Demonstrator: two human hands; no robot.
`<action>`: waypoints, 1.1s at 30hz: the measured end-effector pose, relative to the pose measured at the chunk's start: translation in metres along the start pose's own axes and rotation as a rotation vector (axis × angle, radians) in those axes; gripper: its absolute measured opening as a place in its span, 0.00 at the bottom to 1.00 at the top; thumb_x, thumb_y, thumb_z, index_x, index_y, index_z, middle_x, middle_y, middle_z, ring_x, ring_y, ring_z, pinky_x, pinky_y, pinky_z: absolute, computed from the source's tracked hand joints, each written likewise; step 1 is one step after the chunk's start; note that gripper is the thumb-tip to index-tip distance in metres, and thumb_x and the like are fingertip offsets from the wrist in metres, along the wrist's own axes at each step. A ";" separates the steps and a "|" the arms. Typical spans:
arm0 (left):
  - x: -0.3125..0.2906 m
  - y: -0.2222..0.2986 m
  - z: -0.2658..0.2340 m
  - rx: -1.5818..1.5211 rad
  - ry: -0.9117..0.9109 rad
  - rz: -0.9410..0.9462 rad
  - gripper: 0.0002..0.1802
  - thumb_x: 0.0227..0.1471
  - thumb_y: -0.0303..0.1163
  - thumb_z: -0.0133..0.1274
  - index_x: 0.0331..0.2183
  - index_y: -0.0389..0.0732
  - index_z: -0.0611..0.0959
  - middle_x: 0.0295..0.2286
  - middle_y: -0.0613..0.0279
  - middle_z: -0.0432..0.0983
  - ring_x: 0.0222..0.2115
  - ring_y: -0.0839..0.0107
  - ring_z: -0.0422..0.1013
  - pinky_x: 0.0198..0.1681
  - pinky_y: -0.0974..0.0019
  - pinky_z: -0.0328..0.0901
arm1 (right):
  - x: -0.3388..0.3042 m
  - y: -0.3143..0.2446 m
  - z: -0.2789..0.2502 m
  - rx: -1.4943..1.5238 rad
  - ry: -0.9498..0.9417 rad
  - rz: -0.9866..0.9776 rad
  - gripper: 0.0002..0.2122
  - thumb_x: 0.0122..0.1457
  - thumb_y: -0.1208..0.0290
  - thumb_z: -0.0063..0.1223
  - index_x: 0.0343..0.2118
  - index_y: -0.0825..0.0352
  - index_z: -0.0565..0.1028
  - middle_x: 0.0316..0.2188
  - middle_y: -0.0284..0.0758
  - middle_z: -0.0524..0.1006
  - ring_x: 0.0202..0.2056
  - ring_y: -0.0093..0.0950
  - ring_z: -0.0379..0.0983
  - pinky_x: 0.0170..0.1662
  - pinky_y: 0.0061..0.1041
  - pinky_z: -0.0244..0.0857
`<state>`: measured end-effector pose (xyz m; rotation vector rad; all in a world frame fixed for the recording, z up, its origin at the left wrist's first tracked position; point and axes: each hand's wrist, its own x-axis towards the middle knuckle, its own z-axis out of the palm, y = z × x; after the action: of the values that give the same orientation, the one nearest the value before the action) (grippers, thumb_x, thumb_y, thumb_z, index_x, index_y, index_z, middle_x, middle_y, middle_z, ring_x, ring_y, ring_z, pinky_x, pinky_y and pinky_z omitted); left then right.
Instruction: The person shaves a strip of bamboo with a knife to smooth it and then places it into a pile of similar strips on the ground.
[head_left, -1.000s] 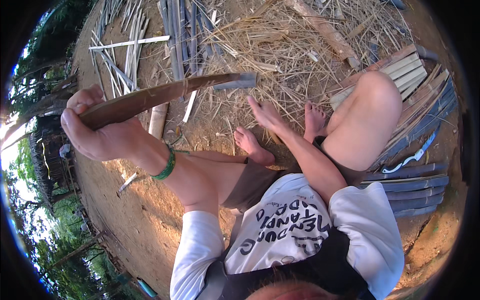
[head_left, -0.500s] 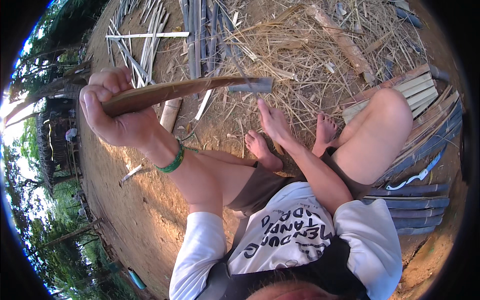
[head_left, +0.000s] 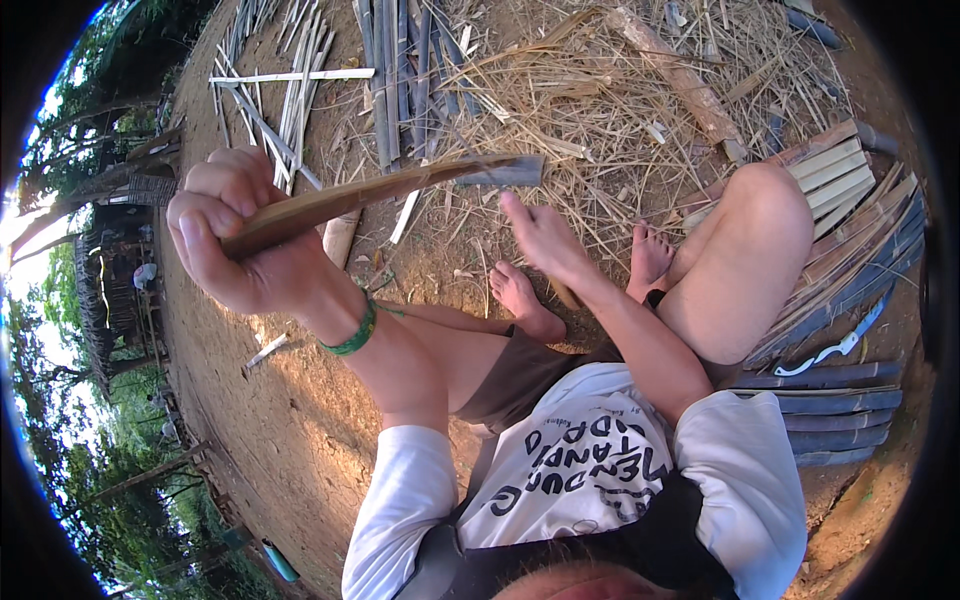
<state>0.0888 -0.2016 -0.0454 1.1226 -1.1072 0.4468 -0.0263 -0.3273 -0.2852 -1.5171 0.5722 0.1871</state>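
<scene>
My left hand [head_left: 225, 215], raised at the left with a green cord bracelet on its wrist, grips one end of a long bamboo strip [head_left: 370, 190]. The strip reaches right across the view and narrows, ending in a grey-blue tip above my other hand. My right hand [head_left: 545, 240] is closed, thumb up, just below that tip. From under its fist a brown knife handle [head_left: 565, 294] sticks out. The knife's blade is hard to make out now; I cannot tell whether it touches the strip.
Bare feet [head_left: 528, 302] stand on the dirt by bamboo shavings [head_left: 590, 100]. Ahead lie dark bamboo strips [head_left: 400, 90], pale strips [head_left: 300, 95] and a log [head_left: 680, 85]. At the right are stacked bamboo slats [head_left: 815, 405] and a blue blade with a white handle [head_left: 825, 355].
My left hand and the bamboo strip's held end have shifted slightly right and nearer. My right hand has moved a little left. The thin blade seen crossing the strip's tip earlier no longer shows clearly.
</scene>
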 end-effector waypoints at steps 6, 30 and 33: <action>-0.012 0.003 0.012 0.015 0.000 -0.002 0.17 0.61 0.37 0.40 0.21 0.44 0.65 0.17 0.65 0.59 0.18 0.76 0.51 0.21 0.70 0.49 | -0.059 -0.049 -0.002 0.093 -0.080 -0.344 0.28 0.67 0.48 0.41 0.19 0.69 0.70 0.12 0.32 0.66 0.17 0.24 0.63 0.23 0.32 0.57; -0.003 0.000 0.011 -0.046 -0.087 -0.011 0.15 0.60 0.35 0.40 0.21 0.43 0.67 0.18 0.64 0.62 0.18 0.76 0.55 0.22 0.69 0.52 | 0.030 0.091 0.004 0.016 0.005 0.290 0.36 0.67 0.39 0.32 0.13 0.65 0.70 0.10 0.37 0.69 0.15 0.30 0.71 0.24 0.39 0.67; -0.033 -0.042 0.011 1.101 -0.219 0.460 0.14 0.60 0.32 0.40 0.24 0.38 0.73 0.21 0.57 0.73 0.19 0.74 0.66 0.22 0.70 0.62 | -0.003 0.029 0.010 -0.049 -0.056 -0.053 0.35 0.67 0.38 0.33 0.17 0.68 0.72 0.15 0.36 0.71 0.21 0.32 0.71 0.30 0.37 0.65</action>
<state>0.1010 -0.2218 -0.0943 1.8882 -1.3383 1.4336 -0.0395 -0.3146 -0.3102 -1.5675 0.4848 0.2035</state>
